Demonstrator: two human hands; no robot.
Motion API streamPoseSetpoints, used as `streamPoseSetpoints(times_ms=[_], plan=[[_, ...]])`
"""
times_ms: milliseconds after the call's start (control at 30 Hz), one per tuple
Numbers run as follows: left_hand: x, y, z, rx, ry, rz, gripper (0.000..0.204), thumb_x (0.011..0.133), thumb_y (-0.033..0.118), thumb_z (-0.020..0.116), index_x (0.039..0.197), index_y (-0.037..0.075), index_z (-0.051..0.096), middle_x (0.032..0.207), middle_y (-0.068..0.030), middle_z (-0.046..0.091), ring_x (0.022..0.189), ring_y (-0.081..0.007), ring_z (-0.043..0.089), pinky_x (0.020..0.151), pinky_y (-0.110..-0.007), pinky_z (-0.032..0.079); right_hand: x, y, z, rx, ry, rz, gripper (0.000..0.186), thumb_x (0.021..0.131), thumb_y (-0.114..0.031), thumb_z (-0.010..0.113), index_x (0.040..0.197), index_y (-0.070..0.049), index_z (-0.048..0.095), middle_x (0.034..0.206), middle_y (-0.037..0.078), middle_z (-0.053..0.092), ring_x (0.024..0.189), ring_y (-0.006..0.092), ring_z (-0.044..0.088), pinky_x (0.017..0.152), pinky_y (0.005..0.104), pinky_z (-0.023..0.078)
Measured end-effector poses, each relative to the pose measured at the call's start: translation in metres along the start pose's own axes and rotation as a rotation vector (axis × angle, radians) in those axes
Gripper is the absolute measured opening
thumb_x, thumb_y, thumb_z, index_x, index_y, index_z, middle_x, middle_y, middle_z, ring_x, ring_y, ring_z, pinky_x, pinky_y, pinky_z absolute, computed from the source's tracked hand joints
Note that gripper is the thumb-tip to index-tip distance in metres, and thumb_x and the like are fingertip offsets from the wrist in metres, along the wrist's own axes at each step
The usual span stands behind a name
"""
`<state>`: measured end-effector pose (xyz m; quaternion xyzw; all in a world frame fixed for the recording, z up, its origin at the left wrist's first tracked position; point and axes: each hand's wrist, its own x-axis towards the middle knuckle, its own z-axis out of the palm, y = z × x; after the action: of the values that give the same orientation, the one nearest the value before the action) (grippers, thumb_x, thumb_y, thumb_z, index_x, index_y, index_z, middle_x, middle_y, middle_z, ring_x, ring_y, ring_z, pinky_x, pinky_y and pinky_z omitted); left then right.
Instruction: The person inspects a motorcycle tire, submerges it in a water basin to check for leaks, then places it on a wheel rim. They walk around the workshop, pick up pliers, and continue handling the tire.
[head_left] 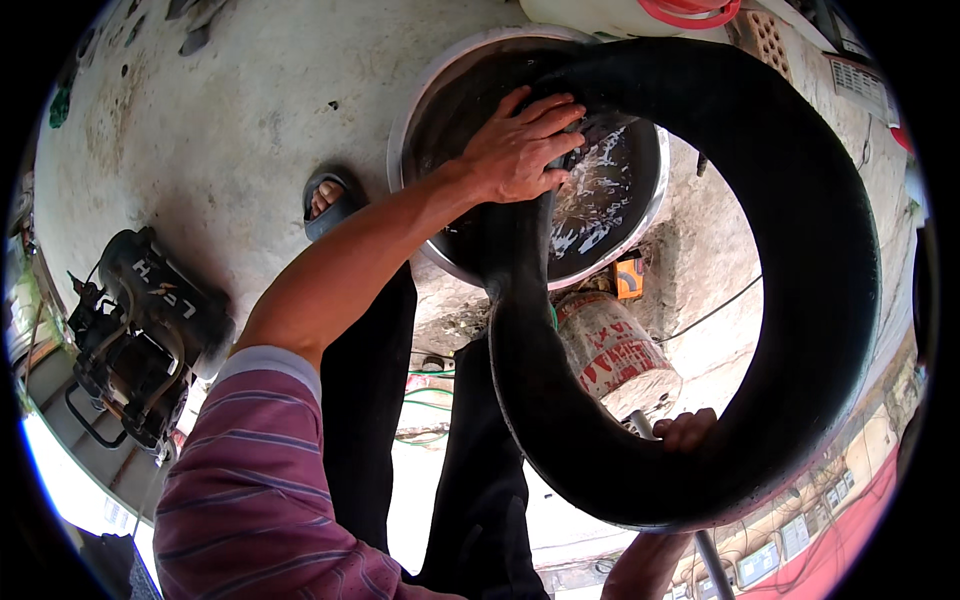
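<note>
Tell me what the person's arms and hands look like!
The left arm wears a short purplish-pink fabric sleeve with pale stripes and a plain, light cuff. The left hand has no glove, and no watch shows on that wrist. The right hand is partly hidden; no glove shows there, and its sleeve is out of view.

a black compressor [150, 335] stands left, a perforated brick [770, 45] upper right.

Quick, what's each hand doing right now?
Left hand: open, laid on the black tube over the round basin.
Right hand: closed, holding the tube's lower part.
</note>
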<state>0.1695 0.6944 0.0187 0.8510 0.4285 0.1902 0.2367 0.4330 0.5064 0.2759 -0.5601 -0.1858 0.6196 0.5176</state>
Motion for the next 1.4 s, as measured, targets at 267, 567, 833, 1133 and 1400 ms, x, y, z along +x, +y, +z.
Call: streamPoseSetpoints(times_ms=[267, 567, 833, 1133, 1400], plan=[[-0.066, 0.04, -0.014, -0.145, -0.105, -0.084, 0.055, 0.078, 0.037, 0.076, 0.123, 0.009, 0.062, 0.143, -0.0146, 0.044, 0.137, -0.0318, 0.038, 0.106, -0.05, 0.033, 0.006, -0.009, 0.01, 0.077, 0.031, 0.061, 0.033, 0.101, -0.034, 0.051, 0.1, -0.002, 0.055, 0.089, 0.011, 0.056, 0.086, 0.0249, 0.058, 0.089, 0.042, 0.049], [-0.076, 0.04, 0.016, -0.004, -0.204, -0.141, 0.061, 0.082, 0.048, 0.07, 0.13, 0.013, 0.058, 0.146, -0.0106, 0.042, 0.141, -0.0274, 0.033, 0.107, -0.055, 0.031, 0.012, -0.006, 0.013, 0.133, 0.081, 0.199, 0.035, 0.102, -0.035, 0.046, 0.105, 0.0, 0.053, 0.095, 0.013, 0.061, 0.094, 0.0261, 0.061, 0.098, 0.0426, 0.045], [-0.074, 0.034, 0.033, 0.034, -0.234, -0.182, 0.063, 0.082, 0.051, 0.068, 0.132, 0.014, 0.056, 0.146, -0.0091, 0.041, 0.141, -0.0262, 0.031, 0.108, -0.058, 0.03, 0.019, -0.002, -0.007, 0.193, -0.086, 0.206, 0.085, 0.084, -0.062, 0.063, 0.134, 0.002, 0.04, 0.119, 0.022, 0.055, 0.11, 0.0326, 0.058, 0.106, 0.0489, 0.042], [-0.07, 0.032, 0.032, 0.046, -0.309, -0.185, 0.063, 0.084, 0.051, 0.066, 0.133, 0.013, 0.055, 0.148, -0.0085, 0.039, 0.143, -0.0258, 0.028, 0.11, -0.06, 0.026, 0.067, -0.028, 0.005, 0.27, -0.198, 0.158, 0.099, 0.082, -0.067, 0.059, 0.152, -0.006, 0.024, 0.131, 0.023, 0.051, 0.114, 0.035, 0.058, 0.094, 0.0552, 0.052], [-0.073, 0.032, 0.035, 0.03, -0.279, -0.201, 0.062, 0.085, 0.051, 0.065, 0.134, 0.014, 0.054, 0.149, -0.0081, 0.038, 0.143, -0.0258, 0.027, 0.112, -0.059, 0.025, 0.102, -0.051, 0.029, 0.08, -0.19, 0.055, 0.06, 0.101, -0.031, 0.038, 0.15, 0.003, 0.026, 0.134, 0.024, 0.053, 0.117, 0.0351, 0.06, 0.088, 0.0449, 0.058]])
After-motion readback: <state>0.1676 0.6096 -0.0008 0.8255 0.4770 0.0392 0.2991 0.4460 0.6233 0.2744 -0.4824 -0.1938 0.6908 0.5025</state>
